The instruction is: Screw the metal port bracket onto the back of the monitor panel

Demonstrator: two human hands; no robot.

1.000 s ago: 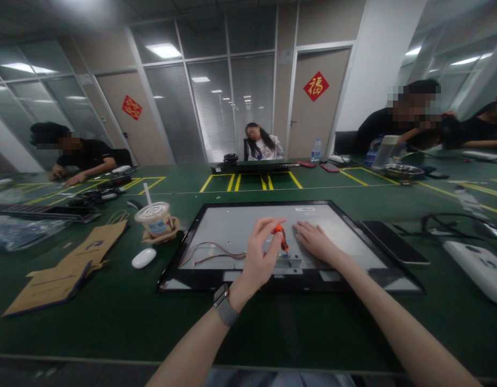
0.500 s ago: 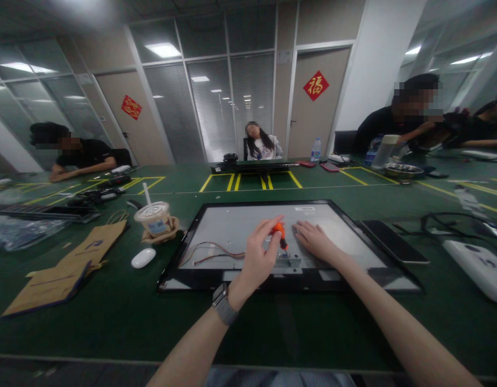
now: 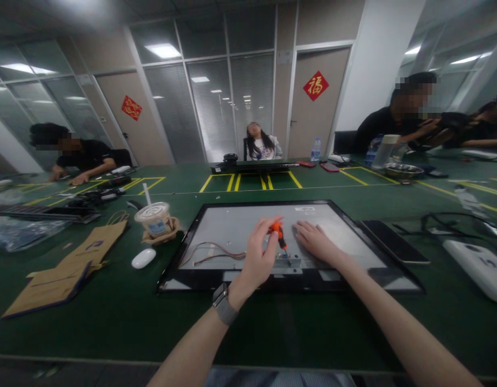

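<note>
A flat display panel (image 3: 232, 223) with a black frame lies on the green table, its grey metal back facing up. My left hand (image 3: 261, 251) is closed round the orange and black handle of a screwdriver (image 3: 279, 234). The tool leans slightly, its tip down at a small metal bracket (image 3: 295, 262) near the panel's front edge. My right hand (image 3: 316, 242) rests flat on the grey back, fingers spread, to the right of the screwdriver. Thin brown wires (image 3: 216, 248) run across the panel left of my left hand, which hides part of them.
Left of the panel are a white mouse (image 3: 143, 258), an iced drink cup (image 3: 154, 217) in a cardboard holder and a brown paper bag (image 3: 75, 260). On the right lie a black phone (image 3: 393, 242) and a white device (image 3: 478, 269) with cables. Several people sit around the table.
The screwdriver's handle has shifted slightly in my left hand; its tip stays at the bracket. My right hand keeps its place. At the far left, a person's hands have moved apart.
</note>
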